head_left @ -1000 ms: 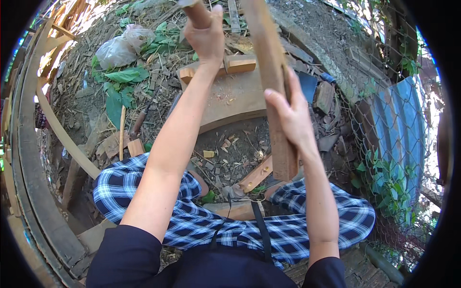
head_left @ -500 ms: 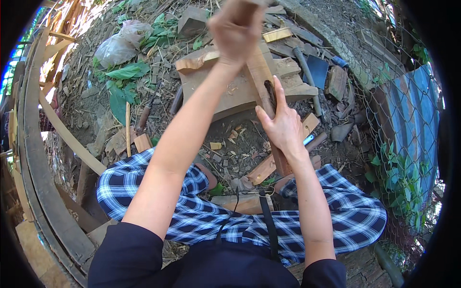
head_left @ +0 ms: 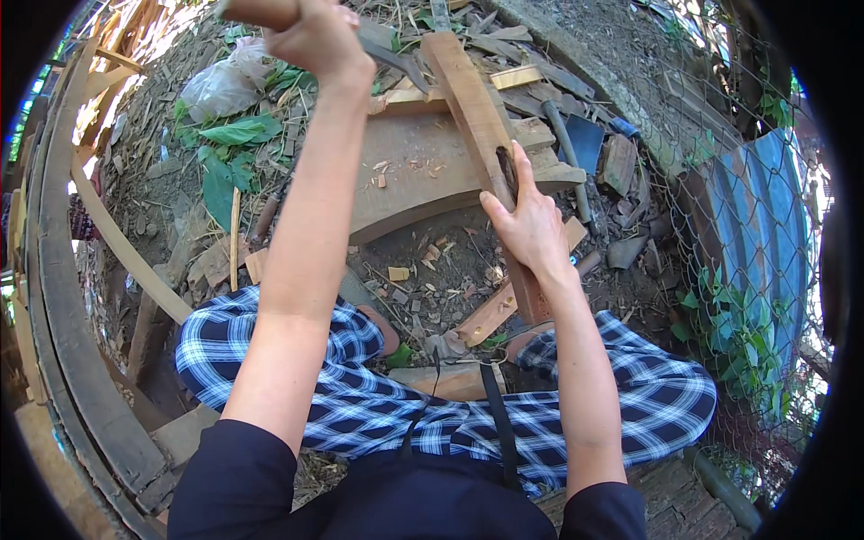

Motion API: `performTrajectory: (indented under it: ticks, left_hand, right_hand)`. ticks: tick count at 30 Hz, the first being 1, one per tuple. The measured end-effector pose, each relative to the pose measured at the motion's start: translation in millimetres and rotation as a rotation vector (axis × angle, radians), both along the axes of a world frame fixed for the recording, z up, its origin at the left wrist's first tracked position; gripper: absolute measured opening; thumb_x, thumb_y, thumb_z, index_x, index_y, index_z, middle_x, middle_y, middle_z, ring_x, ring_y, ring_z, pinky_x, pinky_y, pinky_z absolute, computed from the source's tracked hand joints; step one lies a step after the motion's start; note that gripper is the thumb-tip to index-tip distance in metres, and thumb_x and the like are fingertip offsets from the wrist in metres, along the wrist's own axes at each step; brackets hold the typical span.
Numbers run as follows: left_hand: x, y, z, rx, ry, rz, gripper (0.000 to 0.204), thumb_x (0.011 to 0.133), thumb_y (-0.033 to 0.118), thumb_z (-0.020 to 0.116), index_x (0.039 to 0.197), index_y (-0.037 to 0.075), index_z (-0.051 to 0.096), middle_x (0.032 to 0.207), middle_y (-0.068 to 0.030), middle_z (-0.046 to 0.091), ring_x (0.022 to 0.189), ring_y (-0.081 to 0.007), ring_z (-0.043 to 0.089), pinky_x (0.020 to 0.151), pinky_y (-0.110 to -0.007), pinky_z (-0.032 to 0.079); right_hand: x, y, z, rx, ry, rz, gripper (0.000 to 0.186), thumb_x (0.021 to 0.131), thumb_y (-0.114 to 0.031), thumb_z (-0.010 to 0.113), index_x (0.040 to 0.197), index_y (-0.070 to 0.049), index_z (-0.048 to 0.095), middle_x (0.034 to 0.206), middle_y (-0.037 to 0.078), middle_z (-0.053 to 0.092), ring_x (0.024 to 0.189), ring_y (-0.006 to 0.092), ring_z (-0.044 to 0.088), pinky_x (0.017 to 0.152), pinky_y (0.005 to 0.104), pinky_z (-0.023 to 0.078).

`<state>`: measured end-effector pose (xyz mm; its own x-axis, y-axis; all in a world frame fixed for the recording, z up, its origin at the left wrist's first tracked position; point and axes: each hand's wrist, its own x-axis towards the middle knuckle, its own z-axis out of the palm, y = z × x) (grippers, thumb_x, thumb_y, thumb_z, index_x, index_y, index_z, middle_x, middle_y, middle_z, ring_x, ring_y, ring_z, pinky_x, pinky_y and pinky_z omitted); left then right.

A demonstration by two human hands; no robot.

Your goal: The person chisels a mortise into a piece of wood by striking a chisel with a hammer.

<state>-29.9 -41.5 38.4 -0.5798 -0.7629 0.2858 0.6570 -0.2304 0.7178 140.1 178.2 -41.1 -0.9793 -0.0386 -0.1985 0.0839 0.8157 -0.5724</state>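
Left hand (head_left: 317,40) wrapped around a wooden-handled bladed tool (head_left: 256,11), the right hand (head_left: 536,232), thumb splayed, clasps a slotted timber (head_left: 468,101), seemingly steadying it over a curved plank (head_left: 405,187).

Slotted brown beam (head_left: 466,99) slants from twelve to four o'clock; wooden-handled tool (head_left: 259,11), perhaps an adze, at eleven.

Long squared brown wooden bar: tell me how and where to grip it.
Take the long squared brown wooden bar by its near half, probably from the right, where the right hand holds. Its straight sides suit a wrapping grip, and the curved grey blade of the wooden-handled tool in the left hand is left of the far end.
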Motion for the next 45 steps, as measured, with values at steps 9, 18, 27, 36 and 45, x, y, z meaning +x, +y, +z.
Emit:
performTrajectory:
  ticks: [9, 18, 27, 36, 45]
  left_hand:
    - [-16.0, 10.4, -24.3, -0.100, -0.115, -0.061, 0.025, 0.094, 0.021, 0.074, 0.083, 0.011, 0.054, 0.059, 0.0043, 0.049, 0.043, -0.0064, 0.044, 0.040, -0.025, 0.037]
    - [-32.2, 27.7, -45.4, -0.499, -0.125, 0.027, 0.032, 0.092, 0.019, 0.076, 0.071, 0.008, 0.055, 0.062, 0.0021, 0.056, 0.052, -0.0077, 0.051, 0.049, -0.029, 0.040]
    - [-19.0, 73.9, -44.4, -0.726, -0.006, 0.010, 0.017, 0.085, 0.014, 0.078, 0.083, 0.002, 0.066, 0.068, -0.0113, 0.067, 0.062, -0.0180, 0.065, 0.063, -0.032, 0.051]
    - [-13.1, 74.3, -44.3, -0.781, -0.006, -0.027, 0.017, 0.085, 0.013, 0.078, 0.092, 0.002, 0.067, 0.077, -0.0129, 0.071, 0.069, -0.0224, 0.072, 0.066, -0.032, 0.054]
    - [-20.0, 53.5, -41.7, -0.648, -0.067, 0.052, 0.026, 0.089, 0.017, 0.077, 0.075, 0.002, 0.061, 0.066, -0.0018, 0.064, 0.059, -0.0117, 0.057, 0.060, -0.032, 0.047]
  right_hand:
    - [2.2, -0.5, -2.4, -0.004, 0.008, 0.007, 0.089, 0.088, -0.042, 0.064, 0.161, -0.024, 0.017, 0.098, 0.033, 0.070, 0.095, 0.0540, 0.067, 0.089, 0.0576, 0.053]
    - [-1.2, 3.2, -4.4, -0.037, -0.028, 0.009, 0.089, 0.087, -0.043, 0.065, 0.161, -0.025, 0.017, 0.098, 0.033, 0.070, 0.095, 0.0538, 0.067, 0.088, 0.0573, 0.054]
    - [-1.0, 25.3, 1.5, -0.436, 0.012, -0.059, 0.086, 0.086, -0.039, 0.067, 0.159, -0.010, 0.029, 0.131, 0.033, 0.061, 0.125, 0.0482, 0.058, 0.108, 0.0468, 0.044]
    - [-9.3, 14.5, 164.1, -0.588, 0.691, 0.108, 0.077, 0.089, -0.029, 0.066, 0.155, -0.005, 0.033, 0.135, 0.027, 0.058, 0.120, 0.0350, 0.061, 0.103, 0.0433, 0.047]
    - [-1.6, 18.1, 90.2, -0.438, 0.361, -0.025, 0.083, 0.092, -0.034, 0.067, 0.160, -0.011, 0.025, 0.142, 0.028, 0.055, 0.127, 0.0396, 0.060, 0.108, 0.0440, 0.045]
